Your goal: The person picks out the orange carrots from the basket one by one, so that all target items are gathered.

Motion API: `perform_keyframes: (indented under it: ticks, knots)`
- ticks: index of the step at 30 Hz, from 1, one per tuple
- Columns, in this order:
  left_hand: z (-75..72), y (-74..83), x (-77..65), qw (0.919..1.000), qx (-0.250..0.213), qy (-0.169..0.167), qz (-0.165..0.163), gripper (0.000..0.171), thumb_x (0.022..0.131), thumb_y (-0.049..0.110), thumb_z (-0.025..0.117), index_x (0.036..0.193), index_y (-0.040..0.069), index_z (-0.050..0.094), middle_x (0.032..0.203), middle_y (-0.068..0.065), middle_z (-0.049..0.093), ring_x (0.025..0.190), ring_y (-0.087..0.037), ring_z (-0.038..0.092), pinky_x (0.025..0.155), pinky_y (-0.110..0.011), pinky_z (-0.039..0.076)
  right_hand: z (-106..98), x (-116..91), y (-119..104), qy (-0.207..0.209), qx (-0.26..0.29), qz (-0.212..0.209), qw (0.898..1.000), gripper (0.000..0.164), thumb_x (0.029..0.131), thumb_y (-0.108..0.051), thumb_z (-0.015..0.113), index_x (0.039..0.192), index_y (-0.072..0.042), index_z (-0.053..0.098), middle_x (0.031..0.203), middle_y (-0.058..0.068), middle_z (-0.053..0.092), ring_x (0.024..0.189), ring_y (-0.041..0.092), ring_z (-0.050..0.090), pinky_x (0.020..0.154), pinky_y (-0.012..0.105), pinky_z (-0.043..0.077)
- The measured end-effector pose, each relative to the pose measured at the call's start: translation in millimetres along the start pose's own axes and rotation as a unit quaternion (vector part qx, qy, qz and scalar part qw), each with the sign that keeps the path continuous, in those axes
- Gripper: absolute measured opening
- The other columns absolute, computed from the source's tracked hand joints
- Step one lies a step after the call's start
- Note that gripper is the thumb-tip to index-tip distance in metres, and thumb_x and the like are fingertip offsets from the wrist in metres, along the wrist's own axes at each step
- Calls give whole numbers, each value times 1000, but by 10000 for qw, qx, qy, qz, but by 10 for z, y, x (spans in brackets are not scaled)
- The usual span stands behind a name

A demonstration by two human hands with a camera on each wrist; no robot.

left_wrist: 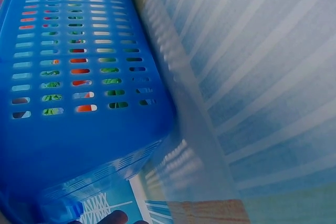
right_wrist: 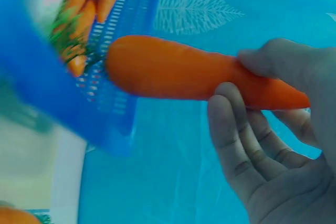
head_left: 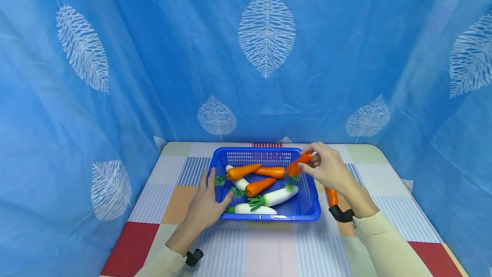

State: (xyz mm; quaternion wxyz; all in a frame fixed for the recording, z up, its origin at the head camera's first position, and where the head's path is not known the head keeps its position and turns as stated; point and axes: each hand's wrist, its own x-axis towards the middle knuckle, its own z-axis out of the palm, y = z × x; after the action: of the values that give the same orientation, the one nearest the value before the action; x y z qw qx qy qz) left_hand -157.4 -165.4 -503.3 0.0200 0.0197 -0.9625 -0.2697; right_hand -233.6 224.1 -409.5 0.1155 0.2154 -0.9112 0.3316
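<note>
"So, what does the head view give you?"

"A right hand (head_left: pixel 329 168) pinching an orange carrot (head_left: pixel 295 169) by its narrow end, at the right end of a blue basket (head_left: pixel 269 218). The carrot's thick end and green top lie over the inside of the basket."

"And the left hand (head_left: pixel 207 203)?"

"It sits at the basket's left rim, fingers extended, thumb spread wide towards the near side. Its grip is wide, with nothing in it. Whether it presses the rim, I can't tell."

"What's in the basket?"

"Three orange carrots (head_left: pixel 260 187) and three white radishes (head_left: pixel 282 196) with green tops. A loose carrot (head_left: pixel 331 196) lies on the patchwork tablecloth (head_left: pixel 269 249) to the right, partly hidden by the right wrist."

"Now the left wrist view?"

"Mostly the basket's slotted wall, with orange, green and white showing through the holes. Only some dark fingertips (left_wrist: pixel 116 217) appear at the bottom edge, so that view doesn't settle the grip."

"Finally, the right wrist view?"

"Clearer: the thumb is on the upper side of the held carrot, the fingers below, a narrow hold near its tip. The thick end points towards the basket, which is blurred along its near edge."
</note>
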Motion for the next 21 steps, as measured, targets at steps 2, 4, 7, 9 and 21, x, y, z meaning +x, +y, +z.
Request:
perform_keyframes:
  ticks: [2,4,7,9,21]
  knots:
    - [-4,4,-4,10000,8,-24,-16,109,110,65,69,188,9,17,197,-23,11,164,-60,51,116,-77,60,14,-62,38,125,48,32,9999,30,97,-9,95,121,-7,76,116,16,80,85,20,81,75,20,66]
    - [-3,11,-9,10000,18,-40,-28,109,110,64,69,188,9,17,197,-22,11,164,-59,51,116,-76,61,21,-124,76,228,169,102,9995,30,98,-8,95,121,-6,75,117,19,81,86,24,84,76,25,71]
    - [7,36,4,10000,35,-41,-1,109,110,66,68,188,9,17,196,-22,12,163,-58,52,117,-76,61,23,-226,137,428,277,277,9983,29,100,-9,93,121,-6,74,117,22,83,91,33,88,79,38,75]
    - [20,47,8,10000,19,-76,-11,109,110,67,68,188,10,17,197,-22,12,164,-58,51,118,-76,59,30,-291,178,545,316,376,9973,28,101,-9,93,121,-6,74,118,22,84,96,38,89,81,47,76]
    - [20,17,14,9999,-35,-89,-94,110,109,65,68,188,10,15,197,-22,10,164,-60,50,120,-79,57,87,-439,340,890,365,469,9943,23,100,-3,91,109,-1,69,124,30,86,108,52,87,88,57,73]
